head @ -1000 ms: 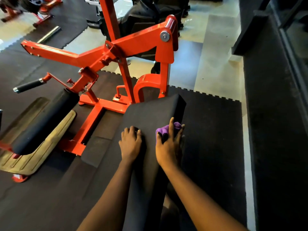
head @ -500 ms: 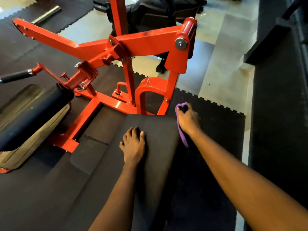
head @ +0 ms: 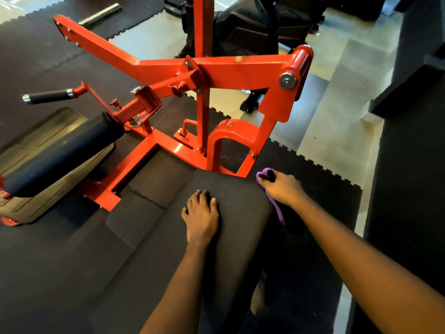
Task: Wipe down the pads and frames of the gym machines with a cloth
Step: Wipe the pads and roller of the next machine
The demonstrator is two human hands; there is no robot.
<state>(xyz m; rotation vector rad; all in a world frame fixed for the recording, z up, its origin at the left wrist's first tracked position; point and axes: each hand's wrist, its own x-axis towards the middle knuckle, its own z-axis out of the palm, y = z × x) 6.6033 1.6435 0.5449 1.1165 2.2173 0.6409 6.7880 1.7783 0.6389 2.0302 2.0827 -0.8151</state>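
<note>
Step in hand, as judged: wiping of the flat black pad (head: 231, 213), at present along its far right edge

- Left hand (head: 202, 215) is laid flat on top of the pad, fingers straight and a little spread, nothing held. The pad appears to be steadied by it.
- Right hand (head: 283, 189) is set at the pad's far right corner, fingers curled round the purple cloth (head: 277, 210). A bunch of cloth shows past the knuckles and a strip hangs down the pad's right side.
- Whether the cloth is pressed against the pad's edge cannot be told.

Next move, as judged: the cloth is to be drawn round the pad's far edge, or carried on to the red frame (head: 216, 68), whose base stands just beyond the pad. A forward reach with the cloth kept bunched is called for.

Surface and room:
- A roller pad (head: 62, 155) is seen well left of the pad.
- Black rubber mats (head: 72, 261) with toothed edges are laid under and left of the pad.
- Pale glossy tiles (head: 337, 116) are seen beyond the pad, to its right
</note>
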